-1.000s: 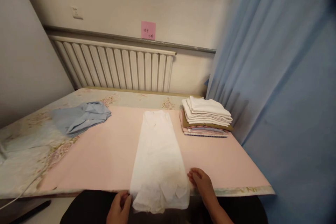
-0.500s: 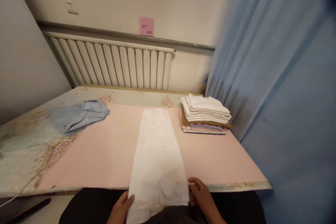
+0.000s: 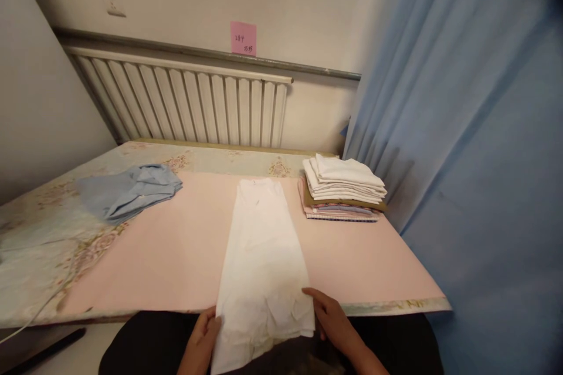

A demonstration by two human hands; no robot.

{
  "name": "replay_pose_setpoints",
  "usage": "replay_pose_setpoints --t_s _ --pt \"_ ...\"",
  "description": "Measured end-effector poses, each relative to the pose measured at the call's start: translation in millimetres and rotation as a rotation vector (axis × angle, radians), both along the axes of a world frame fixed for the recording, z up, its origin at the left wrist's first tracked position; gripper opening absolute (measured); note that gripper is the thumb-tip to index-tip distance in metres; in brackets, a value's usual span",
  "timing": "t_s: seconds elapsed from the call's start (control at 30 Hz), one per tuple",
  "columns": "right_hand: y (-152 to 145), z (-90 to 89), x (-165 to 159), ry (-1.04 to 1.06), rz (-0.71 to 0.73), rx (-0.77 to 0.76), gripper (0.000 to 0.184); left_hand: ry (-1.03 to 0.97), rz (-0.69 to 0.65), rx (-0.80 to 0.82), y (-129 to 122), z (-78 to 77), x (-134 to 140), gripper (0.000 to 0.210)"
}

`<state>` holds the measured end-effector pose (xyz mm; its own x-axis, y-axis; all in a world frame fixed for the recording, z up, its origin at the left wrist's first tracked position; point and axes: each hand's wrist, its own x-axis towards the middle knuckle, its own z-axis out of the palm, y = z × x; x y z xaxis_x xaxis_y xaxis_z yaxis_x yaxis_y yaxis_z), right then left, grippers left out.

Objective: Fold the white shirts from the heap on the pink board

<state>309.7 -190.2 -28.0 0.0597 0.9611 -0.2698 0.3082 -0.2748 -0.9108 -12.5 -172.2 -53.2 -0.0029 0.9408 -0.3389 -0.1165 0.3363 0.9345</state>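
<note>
A white garment (image 3: pixel 259 252), folded into a long strip, lies lengthwise on the pink cloth, with its near end hanging over the table edge toward me. This near end is rumpled and has faint yellowish stains. My left hand (image 3: pixel 203 337) pinches the garment's left edge near the bottom, thumb on the side facing me. At the opposite edge, my right hand (image 3: pixel 332 319) has its index finger stretched out onto the fabric. The other right fingers are lower, beside the edge and partly hidden.
A stack of folded clothes (image 3: pixel 343 187) stands at the back right, white ones on top. To the left lies a crumpled blue shirt (image 3: pixel 136 190). The pink cloth (image 3: pixel 176 258) covers part of a floral tablecloth (image 3: pixel 97 249). A blue curtain (image 3: pixel 461 158) hangs at right; a radiator (image 3: pixel 197 102) is behind.
My right hand has moved slightly left and up, and its index finger now touches the garment's right edge. The left hand keeps its hold. The view has shifted slightly.
</note>
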Motion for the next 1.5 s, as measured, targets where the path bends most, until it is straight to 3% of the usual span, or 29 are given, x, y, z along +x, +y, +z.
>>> replay_pose_setpoints --t_s 0.07,0.27,0.33,0.43,0.6,0.8,0.97,1.2,1.33,1.5 --pt "1.4 -0.3 4.5 -0.074 0.065 0.076 0.042 0.111 0.034 0.046 2.7 -7.4 -3.8 0.054" --pt "11.2 0.4 16.3 -0.493 0.295 0.612 0.037 0.233 -0.039 0.132 18.1 -17.6 -14.8 0.067" --pt "16.0 -0.2 17.0 -0.667 0.360 0.705 0.035 0.307 -0.073 0.183 22.1 -17.0 -17.0 0.063" --pt "24.3 -3.0 18.0 -0.832 0.339 0.797 0.034 0.536 -0.151 0.300 22.2 -12.8 -20.7 0.065" --pt "42.3 -9.0 26.6 -0.882 0.321 0.904 0.034 1.019 -0.400 0.679 16.3 -0.4 -28.9 0.063" --pt "66.0 -9.6 35.5 -0.746 0.558 1.004 0.042 1.373 -0.399 0.895 35.7 8.4 -36.0 0.061" --pt "76.5 -2.1 36.2 -0.703 0.706 0.924 0.048 1.347 -0.523 1.074 52.7 22.2 -38.4 0.064" --pt "92.8 10.6 30.9 -0.722 0.860 0.872 0.053 1.182 -0.739 1.143 80.7 39.0 -24.2 0.075" --pt "99.3 11.3 25.4 -0.702 0.829 0.834 0.048 1.106 -0.803 1.161 96.6 44.1 -14.3 0.074" --pt "101.4 9.3 24.4 -0.551 0.721 0.809 0.043 0.983 -0.816 1.102 105.3 45.2 -5.6 0.049"
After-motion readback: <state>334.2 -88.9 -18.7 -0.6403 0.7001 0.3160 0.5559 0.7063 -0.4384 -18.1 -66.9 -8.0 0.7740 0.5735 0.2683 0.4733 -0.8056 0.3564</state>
